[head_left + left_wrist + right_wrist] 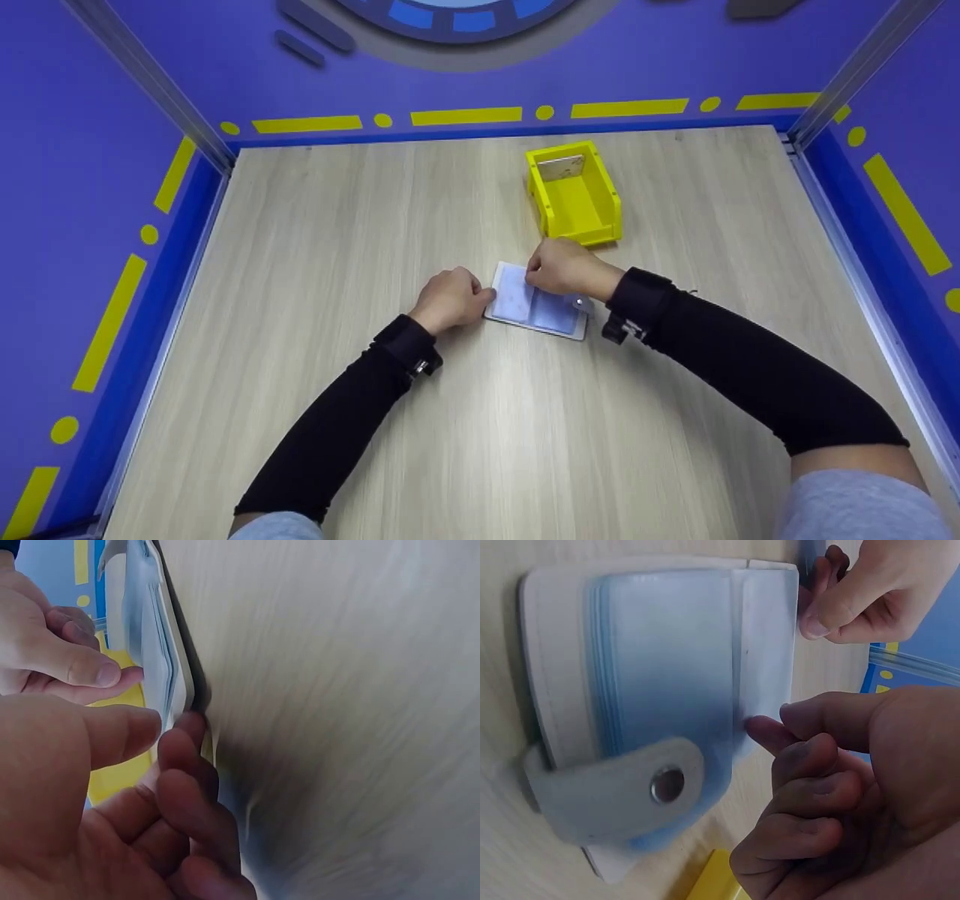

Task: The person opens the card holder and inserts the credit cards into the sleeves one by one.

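Observation:
A card holder [583,330] with a pale cover and clear bluish plastic sleeves [667,652] lies spread open on the table. Its strap [615,791] carries a round metal snap. At its left edge my left hand [452,300] grips the cover, thumb [127,735] above and index fingertip tucked at the underside. My right hand [562,266] is over the far side of the holder, with thumb and curled index finger at the edge of a sleeve page. In the right wrist view that index fingertip [761,731] touches the page, and the other fingers are curled in.
A yellow open-front bin [577,206] stands just beyond my right hand, with a pale printed card [561,167] leaning inside at its back wall. The wooden table [337,225] is bounded by blue panels [480,90] at the back and sides.

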The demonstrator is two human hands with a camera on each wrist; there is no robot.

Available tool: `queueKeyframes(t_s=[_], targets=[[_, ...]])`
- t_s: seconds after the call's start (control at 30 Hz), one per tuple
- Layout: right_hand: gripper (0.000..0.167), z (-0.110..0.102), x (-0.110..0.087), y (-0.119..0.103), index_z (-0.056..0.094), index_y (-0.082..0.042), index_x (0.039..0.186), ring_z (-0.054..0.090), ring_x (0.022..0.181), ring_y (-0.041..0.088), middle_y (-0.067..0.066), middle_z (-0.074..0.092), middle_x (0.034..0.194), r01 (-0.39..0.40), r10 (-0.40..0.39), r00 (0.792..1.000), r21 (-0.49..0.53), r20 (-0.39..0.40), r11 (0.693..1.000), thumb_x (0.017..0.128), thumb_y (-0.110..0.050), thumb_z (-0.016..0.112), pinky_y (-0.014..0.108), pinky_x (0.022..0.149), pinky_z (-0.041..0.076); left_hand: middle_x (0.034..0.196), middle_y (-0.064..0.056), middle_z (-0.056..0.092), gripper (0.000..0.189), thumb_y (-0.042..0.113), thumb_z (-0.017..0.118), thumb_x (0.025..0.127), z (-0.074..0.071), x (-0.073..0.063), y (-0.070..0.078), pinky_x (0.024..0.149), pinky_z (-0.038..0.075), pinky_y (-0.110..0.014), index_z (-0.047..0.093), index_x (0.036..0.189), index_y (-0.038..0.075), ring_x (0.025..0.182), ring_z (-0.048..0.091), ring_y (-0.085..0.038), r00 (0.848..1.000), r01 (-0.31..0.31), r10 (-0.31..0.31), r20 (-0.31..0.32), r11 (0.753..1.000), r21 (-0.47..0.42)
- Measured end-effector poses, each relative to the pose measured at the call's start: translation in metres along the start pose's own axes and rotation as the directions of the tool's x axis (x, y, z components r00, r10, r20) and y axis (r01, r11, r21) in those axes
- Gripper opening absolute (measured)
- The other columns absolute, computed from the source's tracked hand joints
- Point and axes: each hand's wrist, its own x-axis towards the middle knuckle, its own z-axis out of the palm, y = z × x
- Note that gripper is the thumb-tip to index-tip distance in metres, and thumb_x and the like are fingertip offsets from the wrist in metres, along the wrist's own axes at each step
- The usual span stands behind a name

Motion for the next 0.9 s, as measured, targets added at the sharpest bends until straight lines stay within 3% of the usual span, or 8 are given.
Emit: queueKeyframes(t_s=[0.3, 0.47, 0.7, 0.9], targets=[[0.030, -0.003, -0.005, 0.002, 0.082, -0.010, 0.128, 0.067, 0.095, 0.022, 0.011, 0.080, 0.122, 0.069, -0.068, 0.998, 0.013, -0.011, 0.998, 0.109, -0.027, 0.067, 0.033, 0.082, 0.052, 0.048, 0.013, 0.041, 0.061, 0.046, 0.072, 0.103, -0.001, -0.001, -0.001, 0.050, 0.027, -0.027, 0.052, 0.049, 0.025, 0.049, 0.039, -0.009, 0.998, -0.043, 0.044, 0.034, 0.999, -0.023], [0.030, -0.028, -0.007, 0.000, 0.082, -0.006, 0.125, 0.067, 0.088, 0.024, 0.014, 0.081, 0.113, 0.118, -0.111, 0.981, 0.034, -0.160, 0.992, 0.108, -0.022, 0.063, 0.034, 0.076, 0.053, 0.045, 0.013, 0.040, 0.065, 0.049, 0.074, 0.102, -0.001, 0.000, -0.001, 0.047, 0.024, -0.027, 0.050, 0.046, 0.026, 0.045, 0.036, -0.008, 0.997, -0.061, 0.062, 0.043, 0.998, -0.030], [0.035, -0.078, 0.003, 0.009, 0.079, -0.006, 0.131, 0.068, 0.095, 0.028, 0.015, 0.078, 0.124, -0.046, 0.028, 0.949, -0.051, -0.314, 0.998, 0.109, -0.028, 0.061, 0.037, 0.082, 0.055, 0.047, 0.014, 0.039, 0.065, 0.054, 0.076, 0.099, 0.003, 0.003, 0.000, 0.051, 0.028, -0.028, 0.051, 0.047, 0.025, 0.049, 0.039, -0.009, 0.998, -0.051, 0.052, 0.043, 0.999, -0.018], [0.033, -0.106, 0.019, 0.032, 0.080, -0.002, 0.122, 0.065, 0.097, 0.033, 0.019, 0.078, 0.116, -0.061, -0.033, 0.901, -0.202, -0.432, 0.978, 0.111, -0.026, 0.060, 0.048, 0.092, 0.056, 0.048, 0.013, 0.038, 0.066, 0.053, 0.077, 0.100, 0.004, 0.005, 0.000, 0.049, 0.026, -0.027, 0.050, 0.047, 0.024, 0.048, 0.037, -0.009, 0.997, -0.031, 0.032, 0.067, 0.999, -0.018]])
